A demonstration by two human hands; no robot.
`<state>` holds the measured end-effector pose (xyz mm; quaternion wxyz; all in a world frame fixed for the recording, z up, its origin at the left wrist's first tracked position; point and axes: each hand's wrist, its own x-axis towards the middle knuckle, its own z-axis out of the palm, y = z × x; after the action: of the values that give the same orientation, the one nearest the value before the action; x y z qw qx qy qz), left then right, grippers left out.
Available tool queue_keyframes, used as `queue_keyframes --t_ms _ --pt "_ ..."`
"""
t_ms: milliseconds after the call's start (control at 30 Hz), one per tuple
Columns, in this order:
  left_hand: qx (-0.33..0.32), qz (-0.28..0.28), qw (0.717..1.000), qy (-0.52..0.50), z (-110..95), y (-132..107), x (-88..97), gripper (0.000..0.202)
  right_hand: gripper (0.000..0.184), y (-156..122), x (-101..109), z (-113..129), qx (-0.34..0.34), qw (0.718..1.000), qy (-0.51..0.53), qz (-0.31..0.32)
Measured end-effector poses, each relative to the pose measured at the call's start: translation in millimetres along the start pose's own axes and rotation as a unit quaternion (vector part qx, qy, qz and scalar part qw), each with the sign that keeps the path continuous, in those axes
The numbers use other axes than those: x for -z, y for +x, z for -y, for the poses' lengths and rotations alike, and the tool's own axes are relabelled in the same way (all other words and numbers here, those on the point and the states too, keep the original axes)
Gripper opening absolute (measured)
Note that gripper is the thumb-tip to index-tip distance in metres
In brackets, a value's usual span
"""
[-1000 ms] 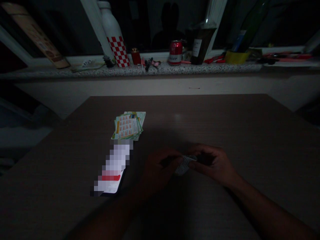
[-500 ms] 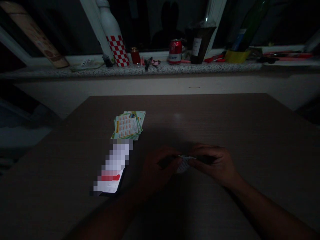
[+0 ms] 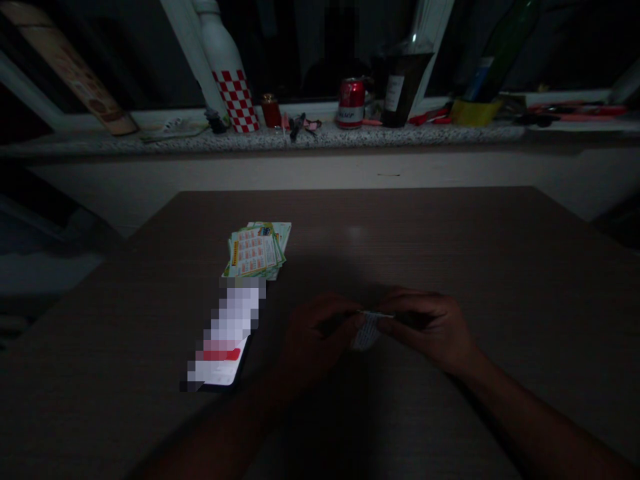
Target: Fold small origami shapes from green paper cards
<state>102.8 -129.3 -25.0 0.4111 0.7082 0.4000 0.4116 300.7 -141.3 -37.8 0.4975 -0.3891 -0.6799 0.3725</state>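
Note:
A small printed paper is pinched between my two hands above the dark table. My left hand grips its left side with thumb and fingers. At the other side my right hand holds it the same way. The paper's upper edge looks folded or bent, and its printed face hangs toward me; the text is too dim to read. Left of my left hand lies a lit phone, its screen mostly pixelated. Just beyond the phone is a loose stack of printed cards.
Behind the wooden table runs a granite windowsill. On it stand a red-and-white checkered bottle, a small red jar, a red can, a dark labelled bottle and a yellow holder. The room is dim.
The printed paper has tilted slightly, so a little more of its face shows between the fingers. Both hands stay almost where they were; the phone and cards have not moved.

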Motion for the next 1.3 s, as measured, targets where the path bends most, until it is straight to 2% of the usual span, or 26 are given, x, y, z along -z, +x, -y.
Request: queue_keyframes --t_ms 200,733,1067,1300 --pt "-0.011 0.017 1.000 0.008 3.5 -1.2 1.4 0.008 0.006 0.3 0.5 1.2 0.007 1.000 -0.005 0.004" --pt "-0.079 0.009 0.995 0.058 2.7 0.7 4.4 0.012 0.013 1.7 5.4 -2.0 0.054 0.998 -0.033 0.000" --pt "-0.123 0.036 0.981 0.145 -0.4 2.1 8.6 0.014 0.013 1.8 7.3 -5.5 0.067 0.997 -0.041 0.015" --pt "-0.147 0.027 0.981 0.127 0.3 0.7 8.9 0.012 0.015 1.7 6.0 -3.0 0.079 0.997 -0.023 0.007"
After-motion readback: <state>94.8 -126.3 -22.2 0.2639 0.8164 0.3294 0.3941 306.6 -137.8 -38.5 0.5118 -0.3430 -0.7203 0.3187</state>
